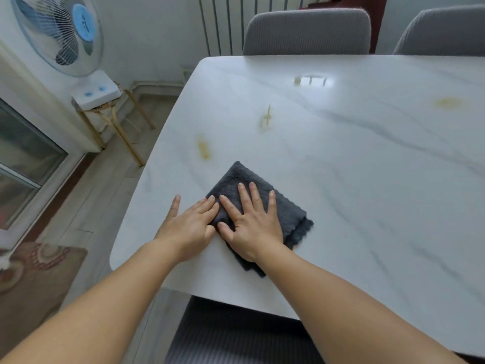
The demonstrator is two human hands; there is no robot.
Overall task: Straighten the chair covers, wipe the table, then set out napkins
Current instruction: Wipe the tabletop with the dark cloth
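Observation:
A folded dark grey cloth (291,216) lies on the white marble table (367,166) near its front left corner. My right hand (252,224) presses flat on the cloth with its fingers spread. My left hand (190,227) lies flat beside it, fingertips touching the cloth's left edge. Yellowish stains mark the tabletop: one (204,149) just beyond the cloth, one (265,119) further in, one (447,103) at the far right. Two grey-covered chairs (307,32) (443,32) stand at the far side. No napkins are in view.
A grey-covered chair seat (236,334) sits under the table's near edge. A white and blue fan (63,32) stands on a gold-legged stool (115,119) left of the table. A radiator (225,22) lines the back wall. A patterned rug (36,271) lies on the floor.

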